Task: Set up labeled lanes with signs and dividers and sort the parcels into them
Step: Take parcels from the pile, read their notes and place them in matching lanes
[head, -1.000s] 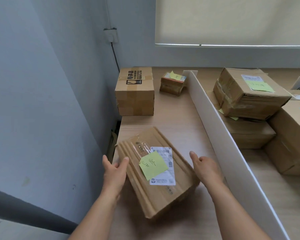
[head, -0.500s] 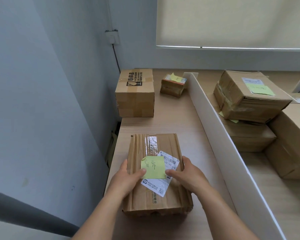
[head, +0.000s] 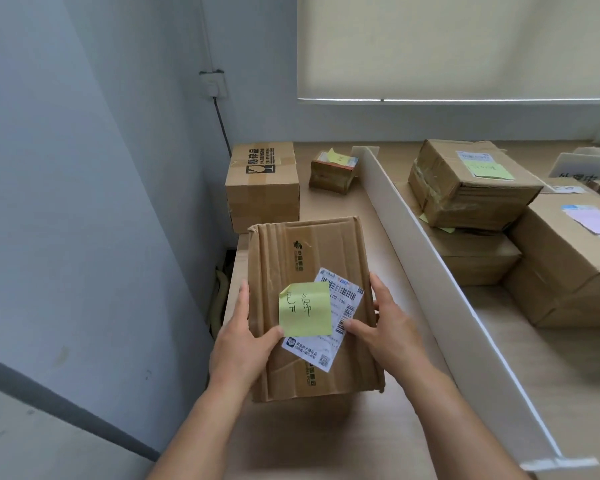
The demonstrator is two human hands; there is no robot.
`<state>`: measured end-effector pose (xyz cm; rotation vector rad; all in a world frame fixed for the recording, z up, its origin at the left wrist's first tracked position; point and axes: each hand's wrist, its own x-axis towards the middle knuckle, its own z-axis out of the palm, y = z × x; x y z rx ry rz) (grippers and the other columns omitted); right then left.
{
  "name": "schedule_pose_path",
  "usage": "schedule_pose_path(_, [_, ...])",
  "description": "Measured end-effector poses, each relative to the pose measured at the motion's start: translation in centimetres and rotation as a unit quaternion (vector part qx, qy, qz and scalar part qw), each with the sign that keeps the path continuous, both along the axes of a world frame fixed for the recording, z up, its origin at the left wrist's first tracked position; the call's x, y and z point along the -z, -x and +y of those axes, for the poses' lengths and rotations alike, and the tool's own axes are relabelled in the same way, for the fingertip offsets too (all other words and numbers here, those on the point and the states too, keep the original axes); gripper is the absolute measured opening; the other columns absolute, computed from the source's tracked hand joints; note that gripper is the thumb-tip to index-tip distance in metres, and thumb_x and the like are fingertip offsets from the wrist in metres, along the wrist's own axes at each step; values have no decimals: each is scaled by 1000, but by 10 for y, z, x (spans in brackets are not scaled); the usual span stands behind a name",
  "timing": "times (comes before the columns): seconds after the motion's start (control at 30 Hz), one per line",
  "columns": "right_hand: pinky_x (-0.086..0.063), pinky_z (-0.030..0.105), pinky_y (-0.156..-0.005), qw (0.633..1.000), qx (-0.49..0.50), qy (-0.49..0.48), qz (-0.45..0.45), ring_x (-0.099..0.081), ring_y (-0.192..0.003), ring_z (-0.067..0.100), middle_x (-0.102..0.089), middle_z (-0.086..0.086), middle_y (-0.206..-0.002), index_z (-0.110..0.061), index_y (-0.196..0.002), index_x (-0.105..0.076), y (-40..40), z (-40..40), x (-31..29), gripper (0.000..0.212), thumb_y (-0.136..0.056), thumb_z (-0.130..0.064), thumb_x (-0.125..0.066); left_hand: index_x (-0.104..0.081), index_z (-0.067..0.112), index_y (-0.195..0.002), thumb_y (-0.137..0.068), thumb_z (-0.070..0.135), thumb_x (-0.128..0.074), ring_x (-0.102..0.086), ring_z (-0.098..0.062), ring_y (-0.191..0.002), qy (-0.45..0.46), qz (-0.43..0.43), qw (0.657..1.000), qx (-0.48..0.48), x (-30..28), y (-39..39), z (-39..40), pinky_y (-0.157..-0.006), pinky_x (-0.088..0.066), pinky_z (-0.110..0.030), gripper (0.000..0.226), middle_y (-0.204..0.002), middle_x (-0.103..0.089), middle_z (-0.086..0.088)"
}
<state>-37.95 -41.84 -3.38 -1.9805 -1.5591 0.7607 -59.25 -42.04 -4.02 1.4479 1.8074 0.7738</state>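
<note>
A flat, creased cardboard parcel (head: 309, 258) with a yellow sticky note (head: 303, 310) and a white shipping label (head: 342, 308) is in the left lane, near the table's front. It seems raised a little off the wood, with a shadow under its near edge. My left hand (head: 243, 337) grips its left edge, thumb on top by the note. On the right edge my right hand (head: 388, 327) grips it, thumb on the label. A long white divider (head: 430, 271) runs front to back just right of the parcel.
At the back of the left lane stand a taped box (head: 262, 187) and a small parcel (head: 333, 171). Beyond the divider, several larger boxes (head: 465, 192) are stacked beside a white sign (head: 582, 168). A blue-grey wall (head: 84, 202) borders the table (head: 336, 209) on the left.
The parcel was turned from a slant to lie straight along the lane. Both hands went from its outer sides onto it and now grip its edges, holding it higher.
</note>
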Motion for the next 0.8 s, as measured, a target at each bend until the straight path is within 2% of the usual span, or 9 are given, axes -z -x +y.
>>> schedule_pose_path(0.07, [-46,41,-95,999,10,-37,5,-52,-117,18,-53,-5,-131,-46,-146,-5,-3,-13,-7,93,-80,-40,-70,-2,50,-144,-80,36,-69,-41,-20,-130,-36,-4,999,12,-7,-2,-7,-96,-40,-37,94,-148,-38,6])
schedule_pose_path(0.2, [-43,35,-95,994,35,-102,-21,-50,-120,18,-49,-5,-137,-44,-148,-5,-17,-41,-24,92,-82,-38,-69,-2,48,-145,-81,35,-69,-40,-19,-130,-99,-5,994,37,-22,-17,-19,-97,-38,-35,93,-149,-36,8])
schedule_pose_path(0.33, [-43,37,-98,985,66,-159,-23,-50,-122,18,-50,-5,-138,-43,-148,-9,-37,-65,-41,94,-79,-35,-72,-1,44,-147,-82,36,-68,-41,-21,-131,-145,13,987,69,-41,-39,-31,-97,-41,-39,93,-150,-33,7])
schedule_pose_path(0.5, [-42,35,-95,974,95,-203,-30,-49,-122,17,-49,-1,-137,-42,-148,-11,-65,-88,-67,92,-80,-34,-71,-3,43,-146,-81,39,-69,-43,-21,-129,-207,15,973,96,-68,-71,-41,-98,-42,-42,92,-146,-40,5])
schedule_pose_path(0.67, [-41,40,-100,961,130,-242,-38,-47,-125,21,-49,2,-138,-36,-149,-11,-121,-121,-87,90,-81,-35,-70,-5,44,-146,-81,43,-67,-49,-26,-122,-254,15,959,124,-90,-134,-57,-92,-49,-48,89,-138,-49,1])
schedule_pose_path(0.8, [-46,45,-98,947,178,-261,-54,-50,-122,23,-50,3,-137,-36,-149,-10,-186,-162,-96,89,-82,-39,-68,-6,44,-146,-80,43,-67,-53,-25,-116,-271,2,949,160,-102,-207,-81,-86,-50,-45,90,-132,-54,0])
